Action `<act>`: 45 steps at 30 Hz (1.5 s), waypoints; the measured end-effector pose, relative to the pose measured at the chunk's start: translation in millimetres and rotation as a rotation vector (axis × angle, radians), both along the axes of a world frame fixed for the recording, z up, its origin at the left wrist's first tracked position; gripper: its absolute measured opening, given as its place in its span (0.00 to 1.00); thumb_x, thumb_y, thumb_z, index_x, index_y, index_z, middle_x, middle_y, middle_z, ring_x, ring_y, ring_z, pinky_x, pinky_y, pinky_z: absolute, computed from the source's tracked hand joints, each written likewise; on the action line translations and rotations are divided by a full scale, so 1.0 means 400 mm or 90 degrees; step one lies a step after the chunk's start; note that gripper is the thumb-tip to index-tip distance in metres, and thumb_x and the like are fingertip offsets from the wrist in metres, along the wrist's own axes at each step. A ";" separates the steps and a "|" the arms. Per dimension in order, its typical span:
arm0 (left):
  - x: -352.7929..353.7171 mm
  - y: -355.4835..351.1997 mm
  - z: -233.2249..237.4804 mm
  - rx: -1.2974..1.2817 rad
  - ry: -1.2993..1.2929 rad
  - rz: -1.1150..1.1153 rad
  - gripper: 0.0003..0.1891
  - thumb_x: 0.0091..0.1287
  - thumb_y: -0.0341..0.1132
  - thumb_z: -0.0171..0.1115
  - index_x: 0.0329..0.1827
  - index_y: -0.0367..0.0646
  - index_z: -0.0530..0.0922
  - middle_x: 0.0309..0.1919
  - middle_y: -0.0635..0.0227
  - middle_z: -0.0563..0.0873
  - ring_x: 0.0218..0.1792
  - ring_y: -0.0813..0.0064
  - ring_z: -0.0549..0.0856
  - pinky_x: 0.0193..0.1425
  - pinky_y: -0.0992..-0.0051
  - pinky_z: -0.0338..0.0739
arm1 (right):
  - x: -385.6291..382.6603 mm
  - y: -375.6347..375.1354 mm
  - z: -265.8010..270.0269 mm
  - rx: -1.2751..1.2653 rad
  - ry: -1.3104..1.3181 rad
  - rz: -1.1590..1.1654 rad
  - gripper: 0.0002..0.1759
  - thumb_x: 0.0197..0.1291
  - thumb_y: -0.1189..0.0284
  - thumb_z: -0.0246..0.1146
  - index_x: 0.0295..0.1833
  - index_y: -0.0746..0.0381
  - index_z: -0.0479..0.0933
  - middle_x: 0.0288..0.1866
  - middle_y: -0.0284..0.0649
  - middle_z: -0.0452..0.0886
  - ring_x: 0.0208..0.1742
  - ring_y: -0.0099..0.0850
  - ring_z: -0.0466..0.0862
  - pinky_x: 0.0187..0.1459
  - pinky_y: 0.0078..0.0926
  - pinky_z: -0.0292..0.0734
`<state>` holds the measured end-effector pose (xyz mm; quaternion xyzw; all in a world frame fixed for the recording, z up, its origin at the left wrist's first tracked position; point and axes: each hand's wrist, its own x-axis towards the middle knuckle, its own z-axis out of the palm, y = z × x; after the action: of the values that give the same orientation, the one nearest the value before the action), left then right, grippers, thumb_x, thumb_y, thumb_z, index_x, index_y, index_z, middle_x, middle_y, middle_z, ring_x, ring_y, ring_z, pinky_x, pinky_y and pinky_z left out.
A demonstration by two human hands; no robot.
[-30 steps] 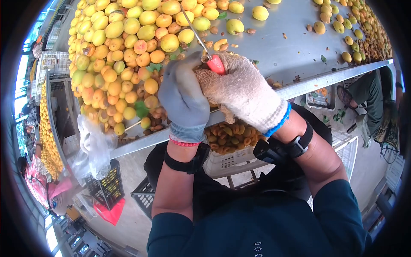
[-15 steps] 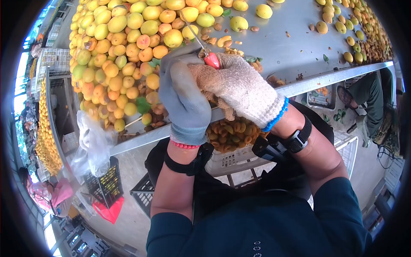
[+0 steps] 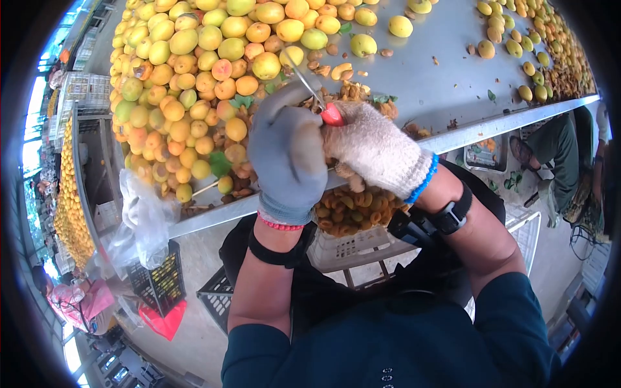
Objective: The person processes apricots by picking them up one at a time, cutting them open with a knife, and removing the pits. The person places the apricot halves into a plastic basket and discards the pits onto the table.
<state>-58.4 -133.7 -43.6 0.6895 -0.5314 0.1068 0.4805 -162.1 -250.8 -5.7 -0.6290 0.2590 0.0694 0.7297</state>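
Observation:
My right hand (image 3: 378, 149), in a whitish knitted glove with a blue cuff, is closed round the red handle of a knife (image 3: 332, 115). The thin blade points up and left over the table. Pressed against it is my left hand (image 3: 288, 155) in a grey glove, its fingers curled; whatever lies inside them is hidden. Both hands are over the front edge of the metal table (image 3: 427, 84). A large heap of yellow-orange apricots (image 3: 194, 77) lies to their left. Below the hands, opened apricot pieces (image 3: 356, 210) fill a pale plastic crate (image 3: 343, 253).
Stones and scraps (image 3: 349, 90) lie just beyond my hands. More apricots (image 3: 517, 45) are at the table's far right. A clear plastic bag (image 3: 139, 220) hangs at the left edge, above a black crate (image 3: 157, 275). Another person's leg (image 3: 556, 149) is at the right, and a person in pink (image 3: 84, 301) at the left.
Both hands have shifted slightly right and down. The left hand has turned so its back covers more of the space between the hands, and the knife has moved with the right hand.

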 end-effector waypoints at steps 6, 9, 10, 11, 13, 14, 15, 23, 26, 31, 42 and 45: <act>-0.030 0.014 0.056 -0.049 0.440 0.047 0.30 0.80 0.47 0.31 0.40 0.35 0.81 0.54 0.51 0.82 0.55 0.60 0.82 0.63 0.63 0.75 | -0.007 -0.026 0.026 -0.188 -0.057 -0.082 0.13 0.64 0.61 0.66 0.42 0.61 0.80 0.24 0.37 0.79 0.22 0.32 0.81 0.25 0.31 0.77; -0.049 0.007 0.034 0.016 0.271 -0.042 0.27 0.79 0.47 0.33 0.50 0.35 0.79 0.60 0.54 0.79 0.62 0.61 0.79 0.71 0.63 0.68 | -0.013 0.008 0.048 0.148 -0.025 -0.070 0.13 0.66 0.62 0.65 0.46 0.60 0.80 0.22 0.27 0.73 0.19 0.16 0.72 0.16 0.19 0.66; -0.051 0.002 0.027 -0.023 0.335 -0.060 0.27 0.79 0.47 0.34 0.54 0.34 0.78 0.61 0.54 0.79 0.63 0.61 0.78 0.72 0.63 0.68 | -0.015 0.010 0.040 0.199 -0.026 -0.067 0.12 0.66 0.62 0.65 0.45 0.60 0.80 0.21 0.27 0.73 0.18 0.16 0.72 0.16 0.19 0.64; -0.052 -0.001 0.021 -0.063 0.398 -0.080 0.26 0.78 0.46 0.35 0.57 0.34 0.77 0.62 0.54 0.78 0.64 0.61 0.77 0.72 0.62 0.67 | -0.021 0.003 0.043 0.158 -0.026 -0.048 0.12 0.65 0.62 0.65 0.45 0.60 0.80 0.21 0.27 0.74 0.19 0.17 0.71 0.17 0.19 0.65; -0.068 -0.023 0.055 -0.133 0.505 -0.031 0.34 0.78 0.56 0.32 0.62 0.34 0.74 0.63 0.53 0.78 0.66 0.58 0.76 0.74 0.61 0.64 | -0.044 -0.028 0.054 0.069 -0.027 -0.010 0.12 0.65 0.63 0.64 0.43 0.61 0.80 0.21 0.27 0.74 0.19 0.18 0.71 0.18 0.21 0.66; -0.078 -0.037 0.082 -0.165 0.550 0.038 0.41 0.78 0.66 0.27 0.64 0.34 0.73 0.63 0.51 0.79 0.67 0.56 0.76 0.76 0.61 0.61 | -0.058 -0.047 0.072 -0.067 -0.028 0.080 0.10 0.63 0.65 0.67 0.41 0.61 0.82 0.26 0.30 0.79 0.25 0.20 0.76 0.28 0.23 0.74; -0.027 0.000 0.063 -0.186 0.575 0.020 0.42 0.78 0.66 0.28 0.63 0.33 0.73 0.63 0.51 0.79 0.67 0.56 0.76 0.76 0.60 0.62 | -0.081 -0.048 0.069 -0.128 -0.070 0.084 0.10 0.61 0.66 0.68 0.42 0.61 0.82 0.29 0.32 0.81 0.29 0.20 0.78 0.34 0.22 0.76; 0.060 0.049 0.034 -0.196 0.711 0.021 0.42 0.79 0.64 0.29 0.60 0.28 0.75 0.56 0.47 0.83 0.61 0.57 0.81 0.70 0.59 0.70 | 0.128 -0.168 0.061 -0.811 -0.051 0.032 0.13 0.62 0.58 0.62 0.44 0.56 0.81 0.29 0.43 0.85 0.31 0.38 0.87 0.33 0.33 0.81; 0.058 0.052 0.044 -0.155 0.712 0.020 0.40 0.80 0.60 0.28 0.59 0.27 0.75 0.53 0.47 0.85 0.58 0.58 0.83 0.68 0.61 0.73 | 0.279 -0.190 0.012 -0.902 0.034 0.168 0.09 0.63 0.68 0.59 0.47 0.56 0.80 0.34 0.44 0.86 0.38 0.42 0.88 0.37 0.43 0.83; 0.079 0.070 0.066 -0.123 0.738 0.059 0.34 0.82 0.52 0.29 0.57 0.25 0.76 0.52 0.49 0.85 0.55 0.61 0.85 0.66 0.64 0.76 | 0.345 -0.226 -0.076 -1.053 -0.094 0.226 0.12 0.62 0.73 0.60 0.51 0.57 0.78 0.37 0.45 0.87 0.40 0.43 0.89 0.37 0.43 0.83; 0.059 0.085 0.047 -0.099 0.694 -0.013 0.30 0.83 0.48 0.34 0.56 0.27 0.77 0.49 0.51 0.86 0.53 0.62 0.87 0.62 0.65 0.79 | 0.262 -0.134 -0.074 -0.995 -0.189 0.244 0.22 0.49 0.69 0.70 0.53 0.54 0.80 0.43 0.43 0.81 0.48 0.46 0.83 0.46 0.43 0.81; 0.065 0.093 0.039 -0.105 0.668 0.001 0.28 0.83 0.49 0.38 0.56 0.30 0.78 0.47 0.54 0.87 0.49 0.67 0.87 0.57 0.68 0.80 | 0.265 -0.141 -0.056 -0.862 -0.056 0.243 0.18 0.53 0.67 0.68 0.51 0.55 0.80 0.43 0.45 0.83 0.47 0.46 0.84 0.47 0.42 0.80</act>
<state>-32.5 -96.5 -28.1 0.6108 -0.2088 -0.2110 0.7341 -56.3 -307.0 -28.3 -0.9815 0.1008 -0.0061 0.1625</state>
